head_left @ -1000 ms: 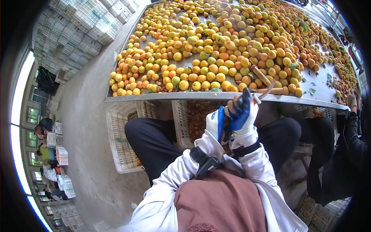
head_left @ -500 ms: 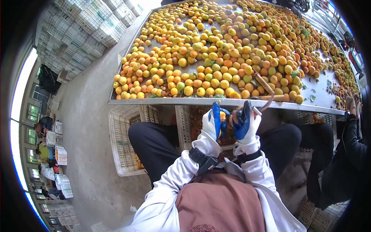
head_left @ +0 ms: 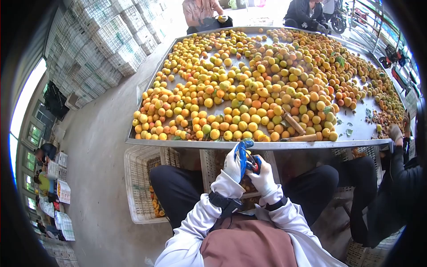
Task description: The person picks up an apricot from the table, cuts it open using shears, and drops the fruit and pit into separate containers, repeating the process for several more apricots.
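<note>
Both my hands wear white gloves with blue coated palms, held close together below the near edge of the metal table (head_left: 204,143). My left hand (head_left: 239,161) has its fingers bent and pressed together; what it holds, if anything, is hidden. My right hand (head_left: 263,174) is closed on a small metal tool (head_left: 255,164) with a reddish part, its tip touching or very near the left glove. Beyond them, many yellow-orange apricots (head_left: 213,113) cover the table. Two wooden handles (head_left: 294,124) lie among the fruit at the near edge.
Below the table stand white plastic crates (head_left: 138,187), one holding apricot pieces. A co-worker's gloved hand (head_left: 395,132) is at the right corner. Two people (head_left: 204,13) sit across the table. Stacked crates (head_left: 106,40) rise at the left.
My view has tilted up, showing people across the table. My hands have come closer together. The curved metal has left the table edge, and the orange fruit between my hands no longer shows.
</note>
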### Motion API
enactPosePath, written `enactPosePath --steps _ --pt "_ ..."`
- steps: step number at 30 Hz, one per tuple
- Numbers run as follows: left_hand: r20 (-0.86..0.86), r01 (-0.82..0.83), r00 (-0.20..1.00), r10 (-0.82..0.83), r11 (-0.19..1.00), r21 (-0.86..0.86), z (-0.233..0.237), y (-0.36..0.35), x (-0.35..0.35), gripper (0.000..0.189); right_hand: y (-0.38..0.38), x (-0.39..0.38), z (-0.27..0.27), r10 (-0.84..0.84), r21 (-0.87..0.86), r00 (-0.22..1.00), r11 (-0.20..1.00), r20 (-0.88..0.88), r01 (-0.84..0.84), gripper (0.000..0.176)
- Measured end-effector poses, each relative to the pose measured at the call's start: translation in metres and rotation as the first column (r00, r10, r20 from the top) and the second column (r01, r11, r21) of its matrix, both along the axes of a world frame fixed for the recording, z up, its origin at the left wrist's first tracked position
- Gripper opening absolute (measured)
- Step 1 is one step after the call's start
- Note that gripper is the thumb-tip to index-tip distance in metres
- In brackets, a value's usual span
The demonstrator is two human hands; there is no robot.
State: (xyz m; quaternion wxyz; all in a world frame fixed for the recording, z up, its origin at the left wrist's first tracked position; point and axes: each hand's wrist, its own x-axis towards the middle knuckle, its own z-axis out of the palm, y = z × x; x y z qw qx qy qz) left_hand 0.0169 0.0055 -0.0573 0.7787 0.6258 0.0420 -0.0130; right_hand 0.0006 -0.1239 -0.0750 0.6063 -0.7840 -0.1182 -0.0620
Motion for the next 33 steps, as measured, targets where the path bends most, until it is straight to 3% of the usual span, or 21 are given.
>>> enactPosePath --steps 3,4,5,7,8,11,13,15,17,19,21,22,23,24,26,27,29,30,31,32,33 --pt "0.003 0.09 0.996 -0.092 0.986 0.14 -0.002 0.008 0.003 0.027 -0.001 0.002 -0.003 0.026 0.045 0.999 0.999 -0.04 -0.024 0.027" --pt "-0.023 0.069 0.997 -0.069 0.998 -0.012 -0.003 0.005 0.004 0.025 -0.002 0.001 -0.001 0.051 0.047 0.997 0.998 -0.056 -0.049 0.028" --pt "-0.019 0.072 0.997 -0.072 0.997 -0.011 -0.005 0.008 0.005 0.025 -0.002 0.001 0.003 0.077 0.051 0.994 0.996 -0.072 -0.073 0.028" --pt "-0.011 0.216 0.976 -0.219 0.949 0.232 -0.014 0.021 0.006 0.022 -0.007 0.0 0.017 0.128 0.013 0.987 0.992 -0.097 -0.127 0.025" --pt "0.038 0.186 0.977 -0.212 0.921 0.343 -0.009 0.023 0.003 0.019 -0.009 -0.001 0.022 0.21 0.049 0.972 0.977 -0.107 -0.206 0.023" --pt "0.126 -0.142 0.987 0.097 0.895 0.423 0.032 0.04 0.003 0.018 -0.015 -0.003 0.019 0.333 0.098 0.932 0.942 -0.145 -0.321 0.02" --pt "0.017 -0.235 0.971 0.24 0.927 0.293 0.08 0.069 -0.004 0.02 -0.02 -0.004 0.026 0.314 0.093 0.918 0.949 -0.243 -0.3 0.02" --pt "0.119 -0.449 0.889 0.441 0.795 0.409 0.116 0.099 -0.018 0.024 -0.027 -0.004 0.028 0.183 -0.206 0.976 0.957 -0.122 -0.205 0.021" --pt "0.223 -0.575 0.81 0.543 0.66 0.483 0.13 0.156 -0.034 0.026 -0.032 -0.006 0.026 0.089 -0.366 0.989 0.922 -0.119 -0.127 0.022" --pt "0.19 -0.57 0.787 0.587 0.574 0.587 0.139 0.22 -0.059 0.024 -0.037 -0.007 0.03 0.061 -0.3 0.988 0.949 -0.14 -0.101 0.022" --pt "0.041 -0.229 0.743 0.668 0.196 0.953 0.149 0.264 -0.073 0.024 -0.042 -0.009 0.037 0.048 -0.235 0.986 0.968 -0.157 -0.084 0.022" --pt "0.219 -0.15 0.831 0.512 -0.173 0.973 0.131 0.295 -0.086 0.027 -0.044 -0.009 0.043 0.048 -0.175 0.987 0.982 -0.153 -0.074 0.021" --pt "0.318 -0.129 0.903 0.288 -0.524 0.842 0.131 0.288 -0.083 0.031 -0.048 -0.006 0.049 0.045 -0.117 0.989 0.991 -0.143 -0.062 0.021" --pt "0.303 -0.087 0.905 0.3 -0.566 0.82 0.131 0.281 -0.078 0.039 -0.05 -0.004 0.054 0.047 -0.115 0.987 0.991 -0.155 -0.065 0.021" --pt "0.42 -0.326 0.905 0.065 -0.528 0.784 0.128 0.264 -0.041 0.044 -0.052 -0.002 0.061 0.043 -0.063 0.984 0.997 -0.172 -0.054 0.022" --pt "0.393 -0.35 0.918 0.045 -0.372 0.86 0.141 0.225 -0.013 0.047 -0.053 -0.001 0.062 0.037 -0.022 0.981 0.999 -0.19 -0.042 0.024" --pt "0.395 -0.434 0.895 -0.208 -0.198 0.879 0.145 0.161 0.046 0.056 -0.053 0.0 0.064 0.021 0.009 0.986 1.0 -0.168 -0.02 0.025" --pt "0.354 -0.406 0.891 -0.284 -0.152 0.901 0.137 0.134 0.075 0.061 -0.054 0.0 0.066 -0.001 0.033 0.987 0.999 -0.161 0.007 0.023" --pt "0.371 -0.496 0.82 -0.435 -0.218 0.841 0.133 0.094 0.098 0.065 -0.054 0.001 0.069 -0.024 0.057 0.988 0.998 -0.155 0.033 0.021" --pt "0.308 -0.44 0.798 -0.517 -0.151 0.886 0.122 0.07 0.132 0.07 -0.056 0.002 0.071 -0.036 0.097 0.989 0.994 -0.144 0.051 0.021" --pt "0.182 -0.324 0.818 -0.545 -0.176 0.93 0.103 0.049 0.166 0.076 -0.058 0.001 0.074 -0.045 0.103 0.989 0.993 -0.141 0.06 0.021"
